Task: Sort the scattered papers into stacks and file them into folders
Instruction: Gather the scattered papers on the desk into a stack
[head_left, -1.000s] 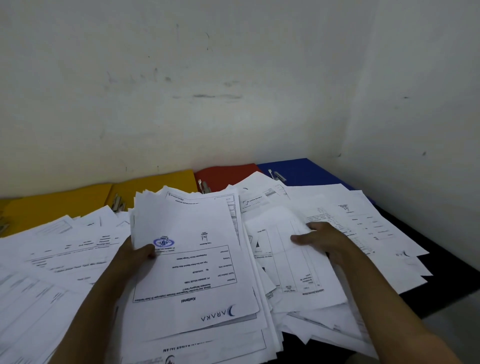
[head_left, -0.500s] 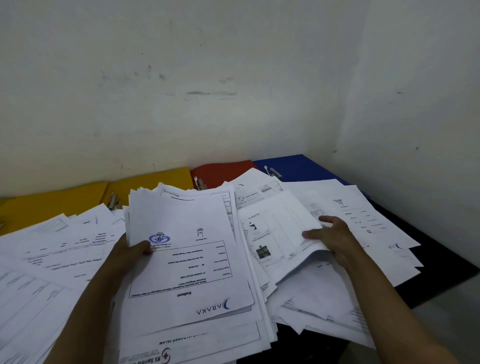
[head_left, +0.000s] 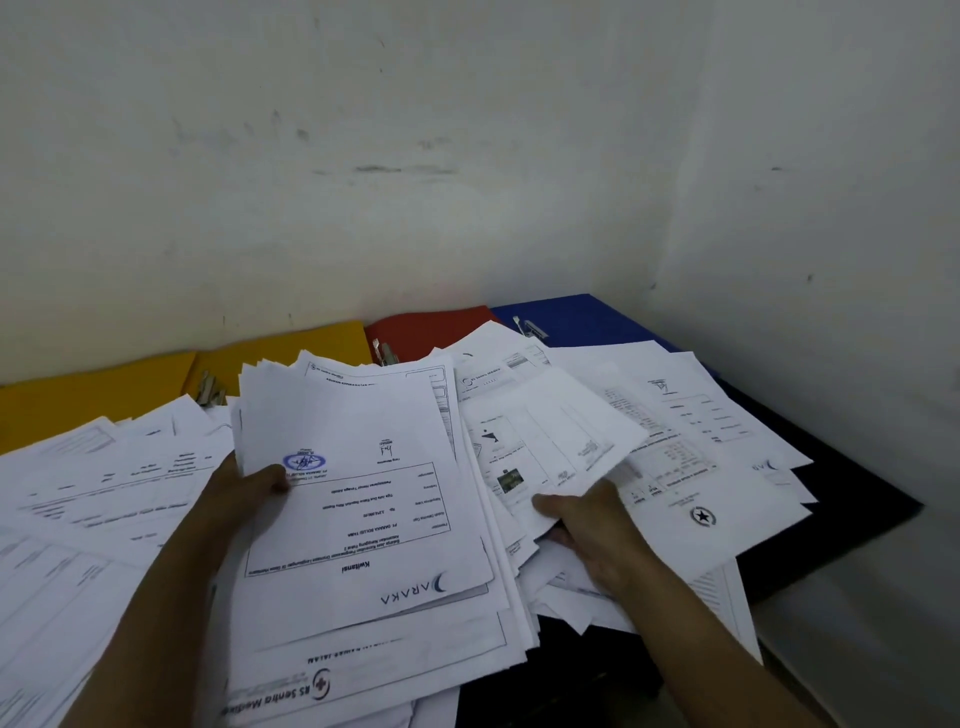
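The left hand (head_left: 244, 493) grips a thick stack of white printed sheets (head_left: 358, 499), thumb on the top page. The right hand (head_left: 592, 525) pinches one white printed sheet (head_left: 550, 447), lifted off the scattered white papers (head_left: 717, 457) on the dark table (head_left: 857, 509). Best practice: keep that sheet flat and slide it squarely onto the stack. The yellow (head_left: 104, 389), red (head_left: 426, 332) and blue folders (head_left: 587, 319) lie by the wall.
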